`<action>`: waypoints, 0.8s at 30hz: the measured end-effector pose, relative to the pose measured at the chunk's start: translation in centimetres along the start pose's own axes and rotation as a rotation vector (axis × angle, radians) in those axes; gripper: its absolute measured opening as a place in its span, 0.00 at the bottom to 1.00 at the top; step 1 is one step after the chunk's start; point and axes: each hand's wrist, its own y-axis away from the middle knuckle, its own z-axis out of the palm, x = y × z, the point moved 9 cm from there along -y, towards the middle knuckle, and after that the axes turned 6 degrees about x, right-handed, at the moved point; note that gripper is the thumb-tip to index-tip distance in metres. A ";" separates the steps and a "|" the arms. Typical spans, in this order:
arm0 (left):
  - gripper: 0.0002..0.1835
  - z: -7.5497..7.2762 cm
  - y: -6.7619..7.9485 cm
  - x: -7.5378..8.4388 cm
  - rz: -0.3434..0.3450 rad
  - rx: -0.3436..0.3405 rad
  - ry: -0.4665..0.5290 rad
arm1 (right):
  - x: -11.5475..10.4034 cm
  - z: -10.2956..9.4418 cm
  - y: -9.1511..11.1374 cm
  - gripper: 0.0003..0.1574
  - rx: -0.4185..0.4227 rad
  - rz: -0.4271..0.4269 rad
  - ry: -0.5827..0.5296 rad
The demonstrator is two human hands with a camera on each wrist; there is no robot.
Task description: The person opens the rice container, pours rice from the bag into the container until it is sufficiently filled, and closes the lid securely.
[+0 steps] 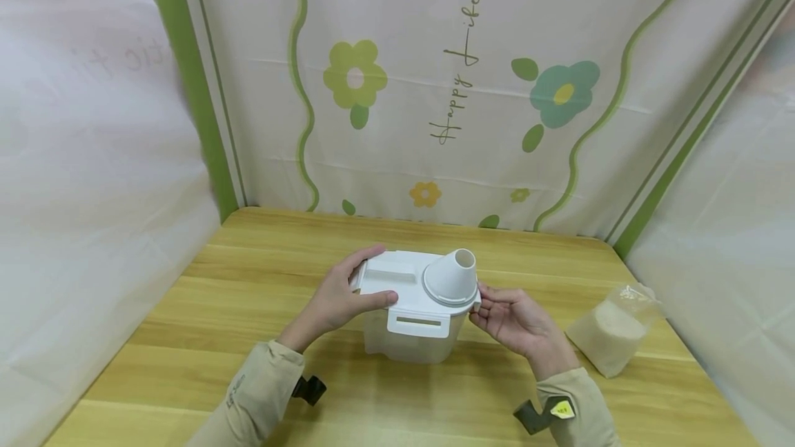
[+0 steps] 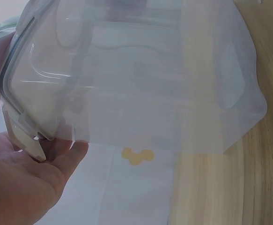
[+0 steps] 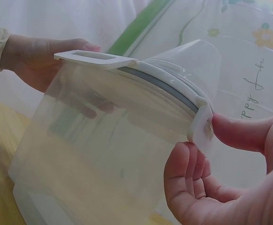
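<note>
Nearest, beige long sleeves (image 1: 263, 381) are covering both forearms, and a black wrist mount (image 1: 309, 390) is sitting by the left cuff. The left hand (image 1: 341, 295) is holding the left end of an oblong, translucent plastic container (image 1: 410, 349), its grip clamped there with the thumb lying over the top and the fingers curling round the end. The right hand (image 1: 515, 319) is pinching a small white plastic latch (image 3: 202, 129) at the opposite end, its grip closing thumb and fingertips on that piece. Between the hands, the container is staying above the middle of the wood-grained counter (image 1: 292, 240); whether its base is touching cannot be told. A slotted white plastic flap (image 1: 418, 323) is sticking outward on the near side. A flat white lid (image 1: 406, 295) is covering the container, and a white hollow-topped cone (image 1: 448, 280) is rising from its right part. Beyond the right hand, a clear plastic bag of pale grains (image 1: 611, 333) is lying on the counter. Farthest back, a white flower-printed fabric backdrop (image 1: 397, 143) is hanging
</note>
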 end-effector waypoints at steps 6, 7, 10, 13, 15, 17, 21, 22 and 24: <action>0.41 0.0 0.0 -0.2 0.001 -0.001 0.005 | 0.0 0.0 -0.1 0.10 -0.004 0.000 -0.005; 0.41 0.0 0.0 -0.2 0.001 -0.001 0.007 | 0.0 0.0 -0.1 0.09 -0.007 0.001 -0.004; 0.41 0.0 0.0 -0.3 -0.005 -0.001 0.009 | 0.0 0.1 -0.1 0.09 -0.013 0.003 -0.003; 0.41 0.0 0.0 -0.3 -0.011 0.003 0.004 | 0.1 0.1 -0.1 0.09 -0.014 0.006 -0.003; 0.41 0.0 0.0 -0.3 -0.012 0.004 0.003 | 0.1 0.1 -0.1 0.09 -0.014 0.008 -0.004; 0.41 0.0 0.0 -0.3 -0.013 0.003 0.007 | 0.1 0.2 -0.1 0.09 -0.019 0.009 -0.008; 0.41 0.0 0.0 -0.3 -0.009 0.000 0.014 | 0.1 0.2 -0.1 0.09 -0.029 0.011 -0.014; 0.41 0.0 0.0 -0.2 -0.009 0.000 0.014 | 0.1 0.1 -0.1 0.09 -0.029 0.011 -0.014; 0.41 0.0 0.0 -0.2 -0.007 0.000 0.010 | 0.1 0.1 -0.1 0.08 -0.028 0.015 -0.018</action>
